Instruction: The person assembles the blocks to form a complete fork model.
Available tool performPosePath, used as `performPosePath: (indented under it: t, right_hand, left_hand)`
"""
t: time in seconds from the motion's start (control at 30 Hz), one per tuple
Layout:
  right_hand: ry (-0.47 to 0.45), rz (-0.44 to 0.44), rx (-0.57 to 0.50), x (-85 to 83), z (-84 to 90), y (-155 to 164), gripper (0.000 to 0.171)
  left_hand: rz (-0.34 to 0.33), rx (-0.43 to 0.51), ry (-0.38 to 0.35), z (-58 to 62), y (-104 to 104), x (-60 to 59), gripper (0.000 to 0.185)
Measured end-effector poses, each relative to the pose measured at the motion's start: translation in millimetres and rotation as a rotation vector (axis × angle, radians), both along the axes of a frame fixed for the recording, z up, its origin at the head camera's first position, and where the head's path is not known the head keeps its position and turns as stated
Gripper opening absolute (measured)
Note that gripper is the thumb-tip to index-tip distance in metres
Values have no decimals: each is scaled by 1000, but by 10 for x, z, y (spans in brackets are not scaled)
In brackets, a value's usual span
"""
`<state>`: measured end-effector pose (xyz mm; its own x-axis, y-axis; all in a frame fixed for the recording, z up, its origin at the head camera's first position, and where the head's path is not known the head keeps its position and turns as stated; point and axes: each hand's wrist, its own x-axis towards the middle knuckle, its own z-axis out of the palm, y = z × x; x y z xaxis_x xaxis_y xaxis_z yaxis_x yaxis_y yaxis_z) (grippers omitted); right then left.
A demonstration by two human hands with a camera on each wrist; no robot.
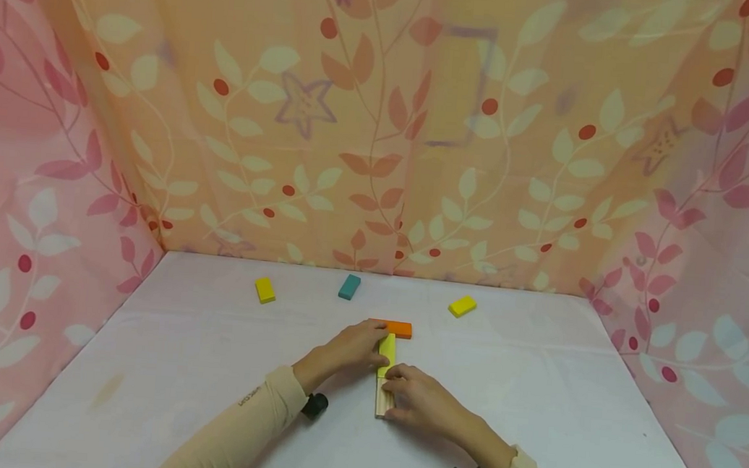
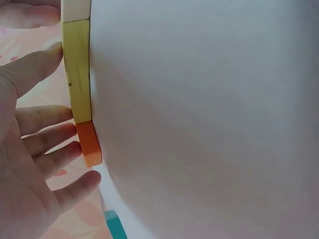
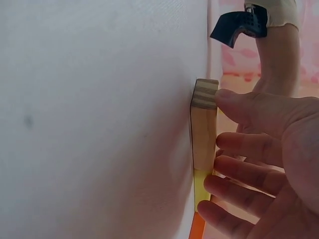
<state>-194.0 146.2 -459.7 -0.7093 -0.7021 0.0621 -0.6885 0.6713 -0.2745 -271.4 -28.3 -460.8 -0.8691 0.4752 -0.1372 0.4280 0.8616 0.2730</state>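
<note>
Three flat wooden blocks form a T on the white table: an orange block (image 1: 400, 330) crosswise at the far end, a yellow block (image 1: 387, 349) lengthwise against it, then a plain wood block (image 1: 380, 403) end to end with the yellow one. My left hand (image 1: 355, 343) reaches over from the left. Its thumb and index fingertips touch the yellow block, with further fingertips at the orange one. From the right, my right hand (image 1: 426, 403) lays its thumb (image 3: 232, 102) near the plain block's near end, its extended fingers spread along that block and the yellow one.
Farther back on the white table (image 1: 209, 353) lie a yellow block (image 1: 265, 290) at left, a teal block (image 1: 349, 287) in the middle and another yellow block (image 1: 463, 306) at right. Patterned curtains (image 1: 382, 118) enclose the back and sides. Black wrist cameras hang below both sleeves.
</note>
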Motion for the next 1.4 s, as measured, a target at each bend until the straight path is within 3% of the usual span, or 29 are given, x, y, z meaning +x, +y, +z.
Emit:
performPosePath:
  t: [0.27, 0.57, 1.03, 1.4]
  right_hand:
    - [0, -5, -19, 18, -13, 11, 38]
    - [74, 14, -39, 15, -43, 6, 35]
    - [41, -1, -36, 16, -27, 15, 35]
    - [-45, -83, -109, -65, 3, 100, 30]
  left_hand:
    - [-15, -4, 22, 1, -19, 15, 57]
    - [-20, 8, 31, 3, -25, 11, 56]
    - [-13, 17, 36, -7, -20, 8, 56]
    - [-32, 40, 20, 17, -34, 89, 62]
